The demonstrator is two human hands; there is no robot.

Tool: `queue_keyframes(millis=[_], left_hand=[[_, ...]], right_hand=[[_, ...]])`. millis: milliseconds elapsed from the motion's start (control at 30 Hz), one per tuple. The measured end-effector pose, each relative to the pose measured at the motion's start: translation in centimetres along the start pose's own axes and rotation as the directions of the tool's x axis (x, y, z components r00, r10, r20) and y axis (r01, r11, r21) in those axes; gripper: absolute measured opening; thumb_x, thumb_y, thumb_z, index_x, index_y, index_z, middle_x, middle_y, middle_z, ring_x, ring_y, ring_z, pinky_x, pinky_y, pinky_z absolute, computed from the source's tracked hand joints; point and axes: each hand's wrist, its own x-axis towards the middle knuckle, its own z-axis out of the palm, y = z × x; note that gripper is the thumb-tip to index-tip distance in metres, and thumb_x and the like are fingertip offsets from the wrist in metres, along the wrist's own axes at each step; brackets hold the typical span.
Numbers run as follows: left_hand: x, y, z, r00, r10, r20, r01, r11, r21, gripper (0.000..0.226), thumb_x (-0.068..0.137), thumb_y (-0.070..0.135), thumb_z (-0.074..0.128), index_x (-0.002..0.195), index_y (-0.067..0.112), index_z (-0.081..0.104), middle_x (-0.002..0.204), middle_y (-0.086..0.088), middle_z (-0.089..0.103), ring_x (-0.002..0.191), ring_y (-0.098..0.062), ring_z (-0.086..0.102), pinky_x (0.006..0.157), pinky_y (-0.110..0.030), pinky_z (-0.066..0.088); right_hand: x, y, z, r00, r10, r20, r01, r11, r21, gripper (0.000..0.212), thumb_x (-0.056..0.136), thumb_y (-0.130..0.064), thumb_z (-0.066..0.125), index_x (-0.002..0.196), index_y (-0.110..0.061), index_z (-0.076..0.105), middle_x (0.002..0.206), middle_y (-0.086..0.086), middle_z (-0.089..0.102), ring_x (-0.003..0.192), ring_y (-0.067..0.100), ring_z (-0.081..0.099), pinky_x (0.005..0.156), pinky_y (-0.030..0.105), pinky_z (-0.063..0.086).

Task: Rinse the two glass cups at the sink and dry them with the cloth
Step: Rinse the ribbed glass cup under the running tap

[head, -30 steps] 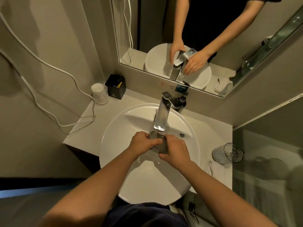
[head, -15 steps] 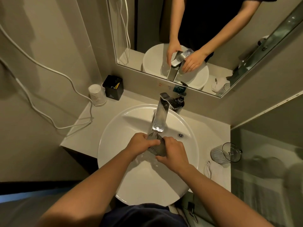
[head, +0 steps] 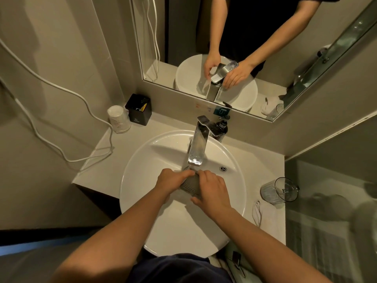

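Observation:
Over the round white sink (head: 142,190), just under the spout of the chrome tap (head: 196,146), both hands hold a ribbed glass cup (head: 190,185) tilted on its side. My left hand (head: 170,180) grips it from the left, fingers curled over its top. My right hand (head: 213,190) wraps it from the right and hides much of it. A second ribbed glass cup (head: 278,189) lies on its side on the counter at the right, mouth facing right. A white cloth (head: 269,217) lies on the counter just in front of that cup.
A black box (head: 139,109) and a wrapped paper cup (head: 118,119) stand at the counter's back left. A white cable (head: 71,94) hangs along the left wall onto the counter. A dark soap dispenser (head: 222,125) stands behind the tap. The mirror (head: 234,48) is above; a glass partition (head: 330,211) closes the right.
The cup has been turned slightly between my hands under the spout. My hands stay in nearly the same place; the view has shifted a little.

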Motion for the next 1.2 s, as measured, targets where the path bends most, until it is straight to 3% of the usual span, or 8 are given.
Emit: queue_keyframes(millis=[100,267,367,667,800,933,1000,1200], left_hand=[[0.2,-0.4,-0.3,0.999,-0.007,0.039,0.006,1.000,0.030,0.047,0.070,0.053,0.088,0.078,0.009,0.071,0.070,0.000,0.068,0.062,-0.013,0.062,0.052,-0.022,0.041],[0.2,-0.3,-0.7,0.985,0.104,0.137,-0.107,0.994,0.016,0.031,0.064,0.043,0.085,0.062,0.021,0.064,0.059,0.011,0.061,0.060,-0.009,0.059,0.067,-0.028,0.044],[0.2,-0.3,-0.4,0.985,0.120,0.123,-0.121,0.993,-0.002,0.039,0.070,0.036,0.088,0.048,0.023,0.058,0.051,0.014,0.055,0.051,-0.006,0.055,0.064,-0.027,0.043],[-0.1,0.1,0.5,0.996,0.078,-0.036,-0.077,0.997,0.015,0.049,0.058,0.054,0.087,0.056,0.017,0.055,0.048,0.011,0.049,0.058,-0.016,0.053,0.059,-0.028,0.039],[-0.3,-0.2,-0.1,0.993,0.083,0.079,-0.084,0.996,0.010,0.048,0.058,0.053,0.087,0.061,0.018,0.054,0.061,0.003,0.058,0.062,-0.017,0.058,0.064,-0.033,0.049],[0.0,-1.0,-0.9,0.964,0.161,0.212,-0.156,0.987,-0.039,0.030,0.062,0.037,0.089,0.072,0.019,0.067,0.070,0.005,0.072,0.074,-0.015,0.070,0.087,-0.044,0.061],[0.0,-1.1,-0.8,0.960,0.181,0.211,-0.177,0.983,-0.037,0.032,0.060,0.037,0.089,0.080,0.017,0.073,0.074,0.006,0.075,0.076,-0.015,0.072,0.084,-0.042,0.061],[-0.1,-1.0,-0.4,0.981,0.153,0.122,-0.153,0.988,-0.015,0.039,0.055,0.044,0.089,0.072,0.016,0.068,0.069,0.002,0.071,0.065,-0.015,0.066,0.068,-0.035,0.053]], right_hand=[[0.1,0.2,-0.1,1.000,0.010,0.020,-0.012,0.998,0.063,0.073,0.071,-0.047,0.082,0.133,-0.020,0.052,0.117,0.000,0.059,0.109,0.024,0.058,0.098,0.035,0.039],[0.8,1.0,-1.2,0.995,-0.001,0.097,-0.020,0.976,0.216,0.078,0.072,-0.046,0.081,0.139,-0.021,0.051,0.125,0.000,0.060,0.116,0.022,0.056,0.103,0.035,0.039],[0.8,1.1,-1.6,0.993,-0.008,0.117,-0.018,0.975,0.220,0.078,0.073,-0.046,0.082,0.140,-0.022,0.049,0.127,0.001,0.059,0.116,0.023,0.057,0.103,0.035,0.039],[-0.4,-0.1,-0.6,0.999,0.042,0.002,-0.042,0.999,-0.009,0.070,0.074,-0.052,0.081,0.129,-0.020,0.054,0.117,0.000,0.057,0.107,0.024,0.058,0.096,0.036,0.042],[-0.2,0.5,-0.6,0.999,0.036,0.018,-0.037,0.998,0.057,0.065,0.075,-0.048,0.080,0.129,-0.021,0.053,0.118,-0.001,0.057,0.109,0.023,0.057,0.097,0.035,0.040],[0.1,1.5,-1.2,0.998,0.020,0.064,-0.029,0.989,0.145,0.071,0.076,-0.050,0.081,0.135,-0.021,0.051,0.123,-0.001,0.058,0.114,0.022,0.056,0.102,0.034,0.039],[0.3,1.8,-1.5,0.995,-0.005,0.099,-0.010,0.990,0.144,0.074,0.077,-0.051,0.080,0.137,-0.021,0.050,0.125,0.000,0.058,0.115,0.023,0.056,0.103,0.035,0.039],[0.1,1.5,-1.6,0.996,-0.005,0.088,-0.004,0.995,0.096,0.076,0.076,-0.056,0.079,0.137,-0.022,0.050,0.124,-0.001,0.058,0.113,0.023,0.057,0.102,0.034,0.041]])
